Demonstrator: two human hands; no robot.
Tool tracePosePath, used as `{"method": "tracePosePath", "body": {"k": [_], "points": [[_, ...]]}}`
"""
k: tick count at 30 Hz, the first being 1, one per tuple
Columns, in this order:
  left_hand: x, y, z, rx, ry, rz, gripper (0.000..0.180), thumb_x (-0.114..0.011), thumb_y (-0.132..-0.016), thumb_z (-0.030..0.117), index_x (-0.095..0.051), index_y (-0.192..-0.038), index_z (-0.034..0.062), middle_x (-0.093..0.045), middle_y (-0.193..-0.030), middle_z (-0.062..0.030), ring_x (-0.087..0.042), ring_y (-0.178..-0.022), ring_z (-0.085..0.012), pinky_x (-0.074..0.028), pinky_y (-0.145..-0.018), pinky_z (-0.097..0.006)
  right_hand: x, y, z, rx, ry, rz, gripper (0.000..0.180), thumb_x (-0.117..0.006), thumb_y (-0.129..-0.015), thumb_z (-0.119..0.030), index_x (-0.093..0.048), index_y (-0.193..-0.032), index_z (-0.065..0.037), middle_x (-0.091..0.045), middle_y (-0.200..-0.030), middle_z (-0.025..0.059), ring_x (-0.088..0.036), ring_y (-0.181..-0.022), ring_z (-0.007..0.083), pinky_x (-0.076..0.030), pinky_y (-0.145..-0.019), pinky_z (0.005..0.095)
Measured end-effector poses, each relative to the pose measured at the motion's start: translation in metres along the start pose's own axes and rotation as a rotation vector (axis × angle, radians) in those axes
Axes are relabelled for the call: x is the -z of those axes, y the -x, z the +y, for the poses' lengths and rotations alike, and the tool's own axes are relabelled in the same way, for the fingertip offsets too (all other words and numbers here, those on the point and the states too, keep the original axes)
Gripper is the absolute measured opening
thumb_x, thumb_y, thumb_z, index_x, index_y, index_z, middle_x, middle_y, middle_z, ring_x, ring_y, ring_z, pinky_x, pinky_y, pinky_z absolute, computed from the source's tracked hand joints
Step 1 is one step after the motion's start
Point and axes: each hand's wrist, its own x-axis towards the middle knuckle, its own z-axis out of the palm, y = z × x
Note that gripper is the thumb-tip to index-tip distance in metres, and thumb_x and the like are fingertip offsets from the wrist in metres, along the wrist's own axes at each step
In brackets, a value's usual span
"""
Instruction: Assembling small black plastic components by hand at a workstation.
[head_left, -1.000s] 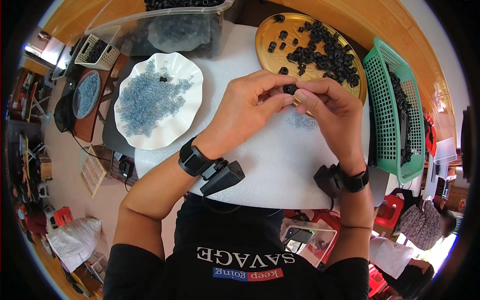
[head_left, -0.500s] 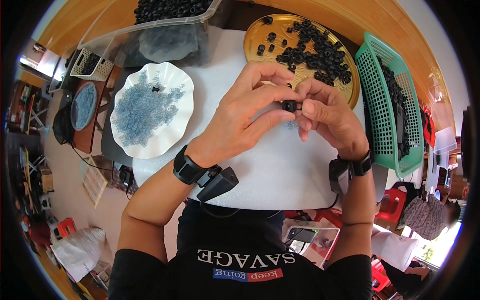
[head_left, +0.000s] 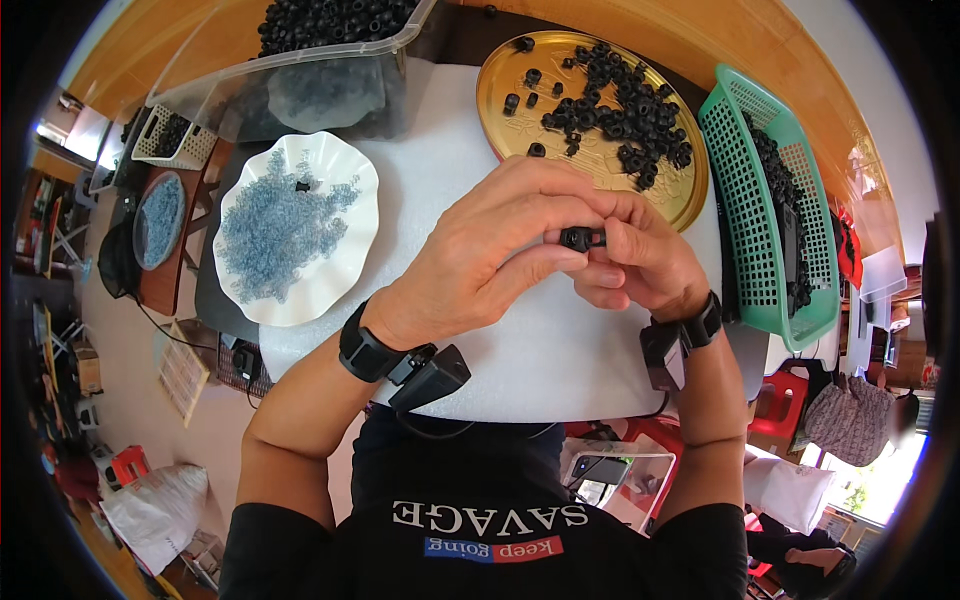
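Plate (head_left: 355, 240) and basket (head_left: 745, 220) are flanking my left hand (head_left: 500, 240) and right hand (head_left: 645, 255), which are partly hiding the tray (head_left: 655, 205), pinching a black part (head_left: 577, 239).

Open lane on the desk (head_left: 545, 375) between white plate (head_left: 350, 255) and left hand (head_left: 490, 245), running up toward gold tray (head_left: 500, 125). Clear bin (head_left: 250, 98) walls off far left. Tray rim sits just past the fingers. Green basket (head_left: 745, 235) blocks the right side, near right hand (head_left: 655, 255). No pass between hands: they meet at black part (head_left: 577, 239). Room between wrists on near side, narrowed by strapped-on black boxes (head_left: 435, 380).
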Motion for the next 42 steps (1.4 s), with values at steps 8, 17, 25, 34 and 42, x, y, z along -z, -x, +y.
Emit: {"method": "tracePosePath", "body": {"k": [8,17,25,34,42], "points": [[0.001,0.000,-0.002,-0.039,0.014,-0.013,0.028,-0.066,-0.080,0.002,-0.062,-0.107,-0.0003,-0.058,-0.114,-0.0137,-0.056,-0.107,-0.0304,-0.048,-0.087,-0.036,0.000,0.000,0.005,0.036,-0.122,-0.039,0.038,-0.065,-0.089,-0.032,-0.059,-0.106,0.001,-0.056,-0.078,0.0020,-0.042,-0.052,0.0068,-0.036,-0.044,0.0218],[0.001,0.000,-0.011,-0.174,-0.134,-0.021,0.032,-0.066,-0.081,0.005,-0.060,-0.113,0.0002,-0.058,-0.117,-0.0151,-0.057,-0.112,-0.0321,-0.049,-0.091,-0.038,-0.002,-0.001,0.012,0.080,-0.153,-0.014,0.039,-0.065,-0.090,-0.029,-0.057,-0.114,0.000,-0.056,-0.082,0.0013,-0.039,-0.056,0.0081,-0.039,-0.054,0.0254],[0.005,-0.002,-0.003,-0.160,-0.252,-0.039,0.032,-0.063,-0.082,0.002,-0.060,-0.114,-0.0012,-0.062,-0.116,-0.0143,-0.062,-0.104,-0.0319,-0.052,-0.086,-0.036,-0.010,-0.003,0.012,0.065,-0.031,0.116,0.035,-0.061,-0.092,-0.030,-0.058,-0.112,-0.002,-0.051,-0.074,-0.0002,-0.040,-0.058,0.0082,-0.037,-0.056,0.0248],[0.002,-0.002,-0.011,0.005,-0.220,0.144,0.037,-0.060,-0.086,0.003,-0.056,-0.122,0.0009,-0.057,-0.124,-0.0135,-0.057,-0.113,-0.0239,-0.047,-0.093,-0.031,0.033,0.018,-0.035,0.424,-0.129,0.273,0.035,-0.053,-0.097,-0.027,-0.050,-0.118,0.001,-0.053,-0.085,0.0025,-0.048,-0.069,0.0074,-0.042,-0.060,0.0220],[0.000,0.000,-0.018,0.455,0.171,0.318,0.030,-0.054,-0.096,0.013,-0.055,-0.124,0.0034,-0.062,-0.106,-0.0062,-0.057,-0.090,-0.0106,-0.048,-0.075,-0.024,0.077,0.098,-0.101,1.182,-0.855,0.222,0.043,-0.059,-0.092,-0.010,-0.039,-0.125,0.011,-0.050,-0.107,0.0145,-0.051,-0.086,0.0168,-0.049,-0.072,0.0286]]}}
